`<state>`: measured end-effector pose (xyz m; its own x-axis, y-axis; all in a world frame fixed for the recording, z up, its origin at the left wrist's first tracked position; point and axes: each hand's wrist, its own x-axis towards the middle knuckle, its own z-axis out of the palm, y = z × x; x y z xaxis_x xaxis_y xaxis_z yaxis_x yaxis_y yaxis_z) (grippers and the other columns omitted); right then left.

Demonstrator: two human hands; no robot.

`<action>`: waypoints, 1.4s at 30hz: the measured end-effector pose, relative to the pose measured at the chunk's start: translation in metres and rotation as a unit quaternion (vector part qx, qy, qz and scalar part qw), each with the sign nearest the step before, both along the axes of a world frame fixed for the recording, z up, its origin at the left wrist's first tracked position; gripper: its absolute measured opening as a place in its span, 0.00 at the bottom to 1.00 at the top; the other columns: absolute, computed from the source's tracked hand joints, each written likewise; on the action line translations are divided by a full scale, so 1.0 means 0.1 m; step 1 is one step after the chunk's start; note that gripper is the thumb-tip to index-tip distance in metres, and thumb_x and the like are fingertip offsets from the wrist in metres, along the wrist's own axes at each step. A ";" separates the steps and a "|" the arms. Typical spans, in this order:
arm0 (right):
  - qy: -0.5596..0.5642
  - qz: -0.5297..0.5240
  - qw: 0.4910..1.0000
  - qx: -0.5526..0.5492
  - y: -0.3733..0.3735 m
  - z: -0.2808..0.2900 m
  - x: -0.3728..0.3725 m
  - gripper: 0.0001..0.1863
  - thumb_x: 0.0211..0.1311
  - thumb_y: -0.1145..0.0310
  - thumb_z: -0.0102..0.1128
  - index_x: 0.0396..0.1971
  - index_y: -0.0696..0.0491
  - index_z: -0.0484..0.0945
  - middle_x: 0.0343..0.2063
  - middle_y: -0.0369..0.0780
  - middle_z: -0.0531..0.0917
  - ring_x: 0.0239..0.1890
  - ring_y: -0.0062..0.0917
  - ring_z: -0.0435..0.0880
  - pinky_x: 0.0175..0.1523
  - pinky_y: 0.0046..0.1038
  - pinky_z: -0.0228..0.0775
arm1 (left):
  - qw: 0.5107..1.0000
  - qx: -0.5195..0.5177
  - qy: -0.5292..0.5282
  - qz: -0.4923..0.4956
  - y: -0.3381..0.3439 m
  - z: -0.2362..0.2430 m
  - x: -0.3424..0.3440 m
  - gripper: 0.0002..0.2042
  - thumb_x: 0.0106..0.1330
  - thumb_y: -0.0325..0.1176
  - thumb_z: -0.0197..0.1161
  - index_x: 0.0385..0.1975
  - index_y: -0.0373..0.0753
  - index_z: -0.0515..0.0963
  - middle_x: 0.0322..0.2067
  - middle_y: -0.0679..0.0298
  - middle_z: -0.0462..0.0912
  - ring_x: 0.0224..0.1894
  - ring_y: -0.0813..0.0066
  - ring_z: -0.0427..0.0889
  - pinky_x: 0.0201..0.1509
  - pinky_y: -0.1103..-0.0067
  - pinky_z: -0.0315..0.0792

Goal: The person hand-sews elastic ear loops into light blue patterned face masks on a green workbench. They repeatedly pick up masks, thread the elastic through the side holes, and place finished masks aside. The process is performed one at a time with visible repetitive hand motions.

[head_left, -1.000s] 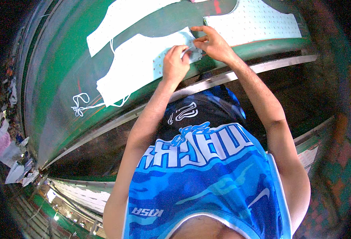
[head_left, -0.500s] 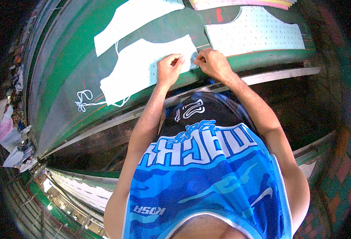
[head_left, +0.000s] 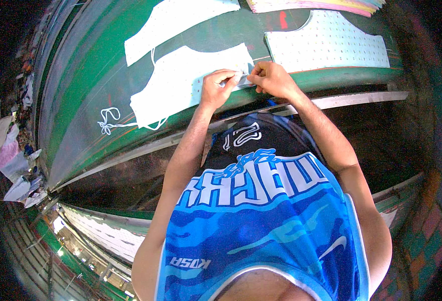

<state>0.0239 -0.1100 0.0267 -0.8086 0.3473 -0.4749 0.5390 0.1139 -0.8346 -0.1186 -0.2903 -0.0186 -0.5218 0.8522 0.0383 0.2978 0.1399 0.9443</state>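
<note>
At the near right corner of a white cut cloth piece (head_left: pixel 180 83), my two hands meet almost fingertip to fingertip. My left hand (head_left: pixel 219 90) rests over the cloth with thumb and forefinger pinched together. Just to its right, my right hand (head_left: pixel 273 80) is closed in a pinch, its other fingers curled. Something small and pale shows between the fingertips, too small to name. The cloth piece lies flat, with a curved cut-out along its far edge and small dots near its right side. White cord (head_left: pixel 109 122) trails from its left end in loops.
The pieces lie on a long green table (head_left: pixel 90 83). Another white cloth piece (head_left: pixel 178 25) is farther back, and a dotted pale one (head_left: pixel 331 45) sits to the right. A stack of coloured sheets (head_left: pixel 316 6) is at the far edge. A metal rail (head_left: pixel 356 99) runs along the near side.
My left hand has moved slightly right, and its fingertips are closer to those of my right hand. The whole view has shifted a little. The cloth pieces lie as before.
</note>
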 end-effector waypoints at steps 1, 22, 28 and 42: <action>0.011 -0.001 1.000 -0.023 0.02 -0.04 -0.02 0.13 0.66 0.63 0.70 0.36 0.59 0.83 0.24 0.41 0.87 0.25 0.24 0.87 0.30 0.31 0.78 | 1.000 0.001 -0.003 -0.010 0.01 0.04 0.01 0.09 0.68 0.30 0.72 0.44 0.34 0.89 0.40 0.59 0.91 0.44 0.75 0.88 0.46 0.78 0.80; 0.004 0.042 0.947 0.319 -0.04 -0.10 -0.19 0.21 0.64 0.50 0.73 0.34 0.56 0.88 0.28 0.45 0.90 0.32 0.39 0.91 0.41 0.41 0.82 | 0.907 0.121 -0.363 0.176 0.17 -0.28 -0.28 0.07 0.74 0.32 0.70 0.42 0.34 0.87 0.30 0.74 0.83 0.30 0.87 0.73 0.35 0.85 0.68; 0.026 0.002 0.952 0.306 0.08 -0.28 -0.24 0.18 0.63 0.53 0.73 0.33 0.55 0.89 0.29 0.47 0.90 0.33 0.44 0.91 0.42 0.44 0.82 | 0.888 0.134 -0.388 0.206 0.26 -0.21 -0.30 0.08 0.74 0.33 0.70 0.42 0.35 0.86 0.33 0.71 0.85 0.30 0.86 0.77 0.35 0.84 0.72; 0.084 -0.010 0.982 0.171 0.23 -0.06 -0.13 0.20 0.64 0.65 0.73 0.52 0.58 0.80 0.38 0.48 0.92 0.43 0.34 0.92 0.49 0.34 0.83 | 0.894 0.148 -0.396 0.146 0.45 -0.22 -0.27 0.07 0.74 0.33 0.70 0.40 0.36 0.85 0.30 0.73 0.82 0.31 0.86 0.76 0.36 0.84 0.70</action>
<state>0.0111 -0.0873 0.0205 -0.8569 0.4798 -0.1884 0.4025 0.3943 -0.8261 -0.1458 -0.2448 -0.0404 -0.6839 0.6890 -0.2402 -0.4891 -0.1887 0.8516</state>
